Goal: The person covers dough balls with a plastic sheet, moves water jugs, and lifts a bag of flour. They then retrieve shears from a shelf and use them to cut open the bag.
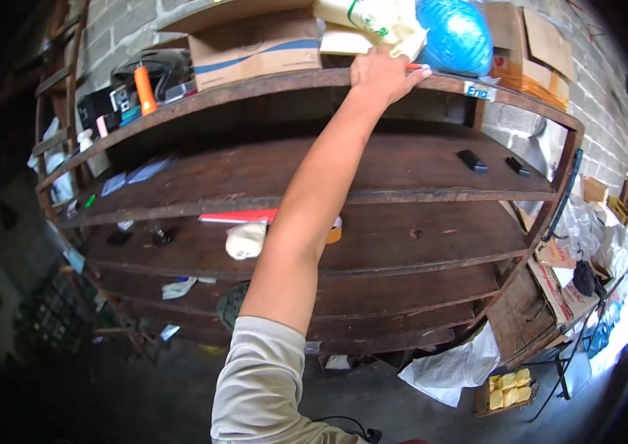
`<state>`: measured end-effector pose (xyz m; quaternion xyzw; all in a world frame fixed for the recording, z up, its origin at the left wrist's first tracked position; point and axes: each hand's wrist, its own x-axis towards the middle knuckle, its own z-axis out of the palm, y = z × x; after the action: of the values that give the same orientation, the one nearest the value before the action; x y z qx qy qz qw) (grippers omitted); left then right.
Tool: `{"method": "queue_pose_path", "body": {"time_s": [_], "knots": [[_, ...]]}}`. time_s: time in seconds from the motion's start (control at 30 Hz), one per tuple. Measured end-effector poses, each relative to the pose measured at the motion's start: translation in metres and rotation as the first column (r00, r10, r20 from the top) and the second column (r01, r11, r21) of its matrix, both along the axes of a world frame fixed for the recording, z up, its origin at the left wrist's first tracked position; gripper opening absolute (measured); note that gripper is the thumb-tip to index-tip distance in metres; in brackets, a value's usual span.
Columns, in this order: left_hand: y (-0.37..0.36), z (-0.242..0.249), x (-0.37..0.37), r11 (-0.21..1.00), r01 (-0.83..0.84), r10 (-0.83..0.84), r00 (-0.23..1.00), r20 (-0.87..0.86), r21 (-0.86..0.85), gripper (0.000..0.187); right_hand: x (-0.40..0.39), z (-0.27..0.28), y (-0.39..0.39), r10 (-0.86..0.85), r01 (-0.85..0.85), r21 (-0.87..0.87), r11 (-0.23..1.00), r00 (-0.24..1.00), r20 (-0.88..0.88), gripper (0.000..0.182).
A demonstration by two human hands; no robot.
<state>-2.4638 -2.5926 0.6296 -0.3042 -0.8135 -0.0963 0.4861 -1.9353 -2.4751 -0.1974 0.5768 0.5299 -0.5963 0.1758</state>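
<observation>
My left hand (381,78) reaches up to the front edge of the top shelf (269,83). Its fingers curl over the edge, partly hidden, and the thumb points right. A small orange-red object (415,66) shows between thumb and fingers; its kind is not clear. Right behind the fingers lies a pale yellow plastic bag (373,22) with green print, touching or nearly touching them. A round bundle in blue plastic (455,37) sits just right of the hand. To its left stands an open cardboard box (255,52). My right hand is out of view.
An orange flashlight (144,90) and a dark helmet (155,70) stand on the top shelf's left. Lower shelves hold two black objects (472,161), a white roll (246,240) and a tape roll (335,231). A box of yellow items (506,391) sits on the floor, right.
</observation>
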Motion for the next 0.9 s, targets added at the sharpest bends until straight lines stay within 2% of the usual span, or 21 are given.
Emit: {"method": "queue_pose_path", "body": {"time_s": [0.03, 0.07, 0.17, 0.2, 0.27, 0.3, 0.33, 0.4, 0.47, 0.5, 0.57, 0.6, 0.63, 0.67, 0.73, 0.8, 0.9], "knots": [[-0.001, -0.001, -0.002, 0.996, 0.086, -0.083, 0.988, -0.13, 0.013, 0.055, -0.006, 0.002, 0.007, -0.024, 0.024, 0.0, 1.0, 0.999, -0.02, 0.03], [-0.001, -0.002, -0.005, 0.997, 0.077, -0.074, 0.99, -0.122, 0.015, 0.055, -0.014, 0.005, 0.016, -0.047, 0.048, 0.007, 0.999, 0.998, -0.045, 0.029], [-0.008, -0.006, -0.01, 0.983, 0.181, -0.168, 0.921, -0.352, 0.004, 0.034, -0.043, 0.021, 0.052, -0.088, 0.103, 0.078, 0.992, 0.982, -0.169, 0.029], [-0.015, -0.009, -0.009, 0.984, 0.18, -0.168, 0.922, -0.35, 0.004, 0.034, -0.058, 0.043, 0.056, -0.099, 0.123, 0.103, 0.987, 0.971, -0.217, 0.029], [-0.029, -0.008, -0.007, 0.984, 0.176, -0.147, 0.872, -0.466, 0.018, 0.024, -0.089, 0.094, 0.061, -0.042, 0.112, 0.191, 0.975, 0.941, -0.335, 0.033], [-0.038, -0.007, -0.004, 0.978, 0.208, -0.167, 0.76, -0.628, -0.009, 0.016, -0.093, 0.1, 0.061, -0.049, 0.121, 0.193, 0.974, 0.94, -0.338, 0.033], [-0.046, -0.008, -0.002, 0.977, 0.214, -0.171, 0.758, -0.629, -0.008, 0.016, -0.097, 0.102, 0.059, -0.011, 0.092, 0.219, 0.971, 0.938, -0.346, 0.034], [-0.071, -0.016, 0.029, 0.937, 0.328, -0.29, 0.525, -0.8, -0.124, 0.018, -0.102, 0.113, 0.05, 0.034, 0.054, 0.245, 0.968, 0.939, -0.342, 0.035], [-0.099, -0.037, 0.081, 0.885, 0.434, -0.371, 0.434, -0.821, -0.171, 0.024, -0.1, 0.139, 0.016, -0.126, 0.164, 0.043, 0.985, 0.876, -0.465, 0.038], [-0.115, -0.054, 0.105, 0.869, 0.461, -0.402, 0.452, -0.796, -0.177, 0.026, -0.104, 0.183, -0.011, -0.146, 0.154, -0.023, 0.988, 0.863, -0.483, 0.039], [-0.141, -0.098, 0.143, 0.82, 0.55, -0.465, 0.479, -0.745, -0.158, 0.028, -0.115, 0.194, -0.043, -0.257, 0.155, -0.214, 0.964, 0.738, -0.624, 0.039], [-0.147, -0.124, 0.159, 0.776, 0.616, -0.504, 0.48, -0.718, -0.132, 0.029, -0.125, 0.236, -0.074, 0.304, -0.091, 0.301, 0.949, 0.505, -0.808, 0.043], [-0.149, -0.153, 0.171, 0.731, 0.676, -0.576, 0.534, -0.619, -0.097, 0.029, -0.134, 0.281, -0.101, -0.078, 0.043, -0.065, 0.997, 0.611, -0.787, 0.046], [-0.148, -0.188, 0.18, 0.675, 0.736, -0.653, 0.566, -0.503, -0.048, 0.029, -0.141, 0.303, -0.123, -0.117, 0.029, -0.117, 0.993, 0.444, -0.888, 0.039], [-0.141, -0.26, 0.197, 0.584, 0.812, -0.79, 0.561, -0.248, -0.024, 0.025, -0.147, 0.353, -0.163, -0.178, 0.012, -0.184, 0.983, 0.332, -0.926, 0.036], [-0.128, -0.338, 0.221, 0.494, 0.869, -0.869, 0.494, -0.012, 0.038, 0.021, -0.134, 0.367, -0.188, -0.21, 0.084, -0.197, 0.977, 0.175, -0.962, 0.035], [-0.128, -0.435, 0.274, 0.318, 0.941, -0.931, 0.287, 0.226, 0.116, 0.018, -0.095, 0.358, -0.223, -0.534, 0.275, -0.483, 0.831, 0.151, -0.832, 0.036]]}}
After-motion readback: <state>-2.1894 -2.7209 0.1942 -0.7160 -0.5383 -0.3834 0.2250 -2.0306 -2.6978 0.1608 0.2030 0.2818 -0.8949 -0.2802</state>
